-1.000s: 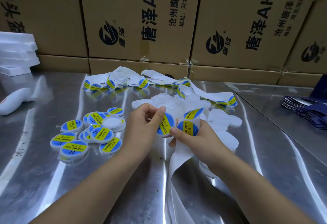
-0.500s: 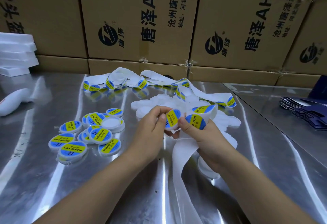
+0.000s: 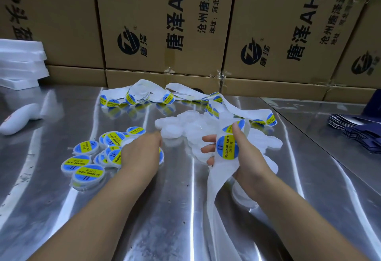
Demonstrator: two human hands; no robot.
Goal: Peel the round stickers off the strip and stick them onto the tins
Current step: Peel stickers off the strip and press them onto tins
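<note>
Strip point(image 3: 216, 180) of backing paper hangs from the right hand point(image 3: 247, 157), thumb across its front and fingers point(image 3: 208, 139) curled behind. One round sticker point(image 3: 227, 147) faces up just below the thumb. The left hand point(image 3: 142, 153) is low over the labelled tins point(image 3: 88, 172), knuckles up and fingers bent down. It is blurred, and I cannot tell whether it grips the tin edge showing at its right side. Bare white tins point(image 3: 177, 128) lie heaped just beyond its fingertips, between the two hands.

The step in hand looks like fetching a fresh tin. Best take one from the near edge of the heap, lid up, and bring it under the sticker. Then bend the strip back sharply at the thumb so the sticker's edge lifts. Catch only that edge, centre it on the lid and smooth outward so no crease or bubble forms.
</note>
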